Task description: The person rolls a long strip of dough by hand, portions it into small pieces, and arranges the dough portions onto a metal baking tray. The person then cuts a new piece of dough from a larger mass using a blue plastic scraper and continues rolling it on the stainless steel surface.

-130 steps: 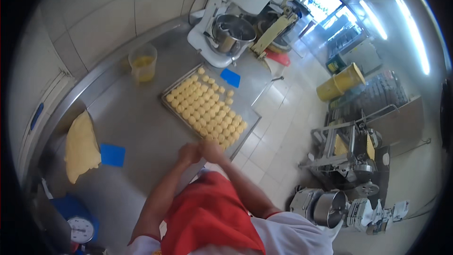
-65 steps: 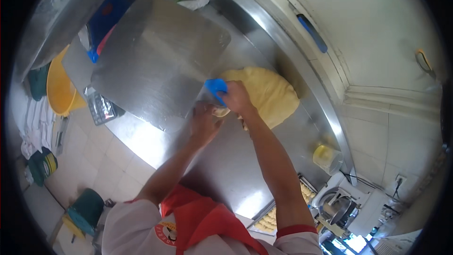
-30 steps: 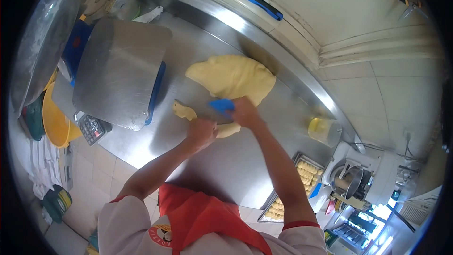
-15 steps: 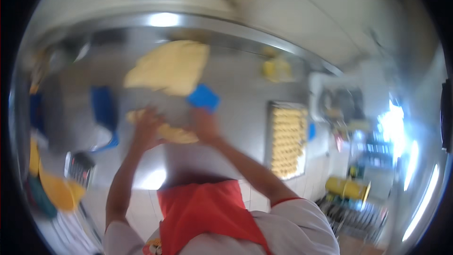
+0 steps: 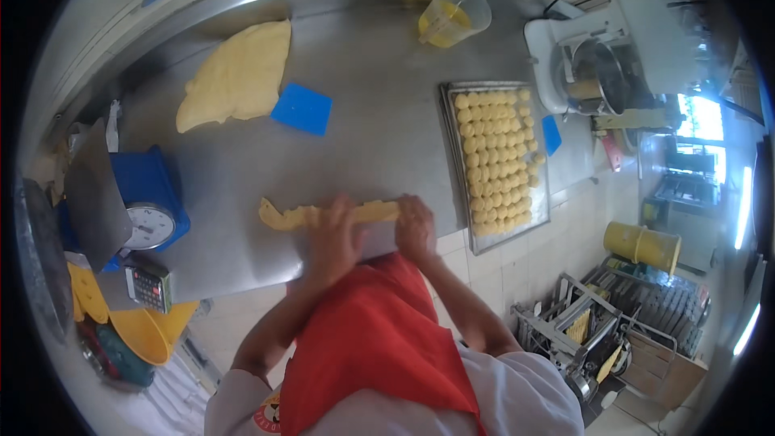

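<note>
A long strip of pale yellow dough [image 5: 288, 219] lies across the near part of the steel table. My left hand [image 5: 336, 232] is over its middle, fingers curled across the dough and a little blurred. At the strip's right end is my right hand [image 5: 415, 228], its fingers closed round the dough and hiding that end. Farther off, to the left, a large flat piece of the same dough [image 5: 238, 73] rests on the steel. Beside its near right corner lies a blue scraper [image 5: 303, 110], apart from both hands.
A tray [image 5: 536, 235] of small dough balls stands to the right, with another blue scraper [image 5: 551, 136] beside it. A clear jug [image 5: 457, 16] and white mixer [image 5: 557, 36] are behind. Left are a blue scale [image 5: 157, 186] and a calculator [image 5: 148, 286].
The blue scraper, against my right hand before, now lies by the large dough. My right hand has moved to the strip's right end. The strip looks longer and thinner. The view has shifted.
</note>
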The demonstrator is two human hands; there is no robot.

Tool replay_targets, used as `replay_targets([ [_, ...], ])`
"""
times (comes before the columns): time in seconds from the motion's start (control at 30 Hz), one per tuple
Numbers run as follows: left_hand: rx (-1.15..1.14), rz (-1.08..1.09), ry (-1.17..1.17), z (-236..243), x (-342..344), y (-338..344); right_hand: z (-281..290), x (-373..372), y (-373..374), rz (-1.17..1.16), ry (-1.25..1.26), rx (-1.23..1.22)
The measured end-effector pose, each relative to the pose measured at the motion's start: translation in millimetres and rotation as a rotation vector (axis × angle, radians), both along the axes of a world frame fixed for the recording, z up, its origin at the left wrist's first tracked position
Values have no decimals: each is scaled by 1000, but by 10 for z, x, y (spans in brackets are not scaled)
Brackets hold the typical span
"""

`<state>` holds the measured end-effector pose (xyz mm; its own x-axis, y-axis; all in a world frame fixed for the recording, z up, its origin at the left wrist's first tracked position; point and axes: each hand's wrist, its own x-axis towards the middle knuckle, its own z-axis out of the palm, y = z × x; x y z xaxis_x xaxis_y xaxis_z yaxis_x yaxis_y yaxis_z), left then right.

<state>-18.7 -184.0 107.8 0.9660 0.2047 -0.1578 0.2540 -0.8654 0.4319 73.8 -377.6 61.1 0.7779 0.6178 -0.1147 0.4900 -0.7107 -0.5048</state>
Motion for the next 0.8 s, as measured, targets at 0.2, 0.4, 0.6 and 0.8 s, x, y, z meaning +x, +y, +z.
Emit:
replay_targets([
  [0.2, 240, 99, -23, -778, 402, -288, -588, 15, 373, 46, -205, -242],
  [0.4, 364, 212, -188, -766, 1202, 226, -340, 1597, 509, -146, -322, -235],
  [0.6, 239, 24, -60, -698, 390, -681, -476, 277, -366, -85, -19, 30],
  [0.8, 432, 300, -146, -868, 1955, -597, -396, 1481, 221, -262, -172, -32],
])
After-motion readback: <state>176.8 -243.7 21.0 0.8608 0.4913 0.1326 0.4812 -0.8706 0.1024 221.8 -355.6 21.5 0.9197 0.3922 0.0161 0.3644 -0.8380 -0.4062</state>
